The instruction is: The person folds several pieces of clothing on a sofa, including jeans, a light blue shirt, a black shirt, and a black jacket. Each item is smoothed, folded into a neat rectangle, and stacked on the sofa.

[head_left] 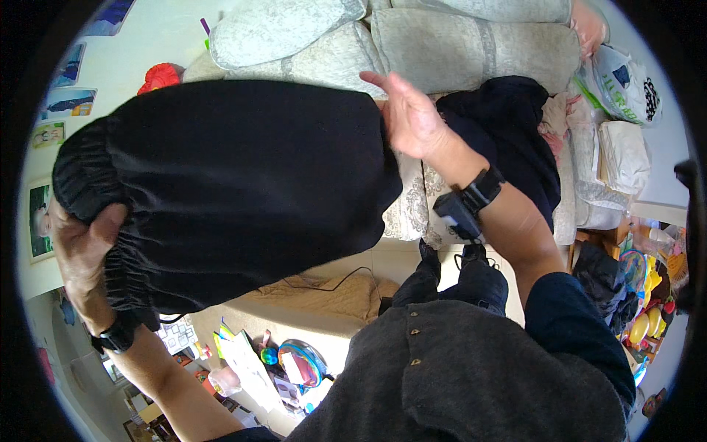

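Note:
A black garment (248,177) with a gathered elastic waistband stretches in front of me, raised above the sofa. My left hand (88,243) grips it at the waistband, the thumb on top and the fingers behind the cloth. At the garment's other end is my right hand (411,119), palm showing and fingers spread; its fingers are partly hidden at the fabric's edge, and no grip shows. Just right of that hand, another dark garment (513,132) lies crumpled on the patterned sofa seat. Both wrists wear black straps, the right one with a small device.
Grey cushions (431,50) line the sofa back. A plastic bag (618,88), folded light cloth (624,154) and pinkish cloth (555,124) are at the right. Behind the black garment lies a tan quilted cover (331,293) with a cable. Part of another person's skin (588,27) shows at top right.

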A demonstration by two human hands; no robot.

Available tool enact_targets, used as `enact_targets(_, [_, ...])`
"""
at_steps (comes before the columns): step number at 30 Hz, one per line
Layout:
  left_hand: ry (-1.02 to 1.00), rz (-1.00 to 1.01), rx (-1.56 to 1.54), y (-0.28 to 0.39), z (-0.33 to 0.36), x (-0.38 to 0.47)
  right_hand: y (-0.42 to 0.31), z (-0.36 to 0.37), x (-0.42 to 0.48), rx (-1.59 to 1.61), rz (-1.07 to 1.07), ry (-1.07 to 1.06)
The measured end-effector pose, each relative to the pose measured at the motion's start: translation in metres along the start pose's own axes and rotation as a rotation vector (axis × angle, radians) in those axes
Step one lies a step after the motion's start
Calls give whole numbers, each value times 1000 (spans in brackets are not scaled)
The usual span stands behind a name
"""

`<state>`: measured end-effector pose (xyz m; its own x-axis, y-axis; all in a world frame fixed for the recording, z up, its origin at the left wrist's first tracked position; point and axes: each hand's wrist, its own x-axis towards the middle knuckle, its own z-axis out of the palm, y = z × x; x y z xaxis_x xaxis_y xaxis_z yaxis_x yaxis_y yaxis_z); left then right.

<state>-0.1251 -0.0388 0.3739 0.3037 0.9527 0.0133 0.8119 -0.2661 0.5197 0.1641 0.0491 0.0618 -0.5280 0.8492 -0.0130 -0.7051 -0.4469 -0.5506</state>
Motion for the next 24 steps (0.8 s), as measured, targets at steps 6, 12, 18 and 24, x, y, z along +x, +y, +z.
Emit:
enact_targets(6, [-152,-48,170,-2,-45,-9,18,28,7,-93,294,-321])
enact_targets(12, [-48,-58,156,13,-57,-26,-9,32,20,74,74,-43])
enact_targets(18, [-30,-100,106,13,-71,-37,18,47,10,-164,201,-235])
enact_targets(24, [-44,-133,316,11,-79,-49,-23,15,32,-119,-49,-322])
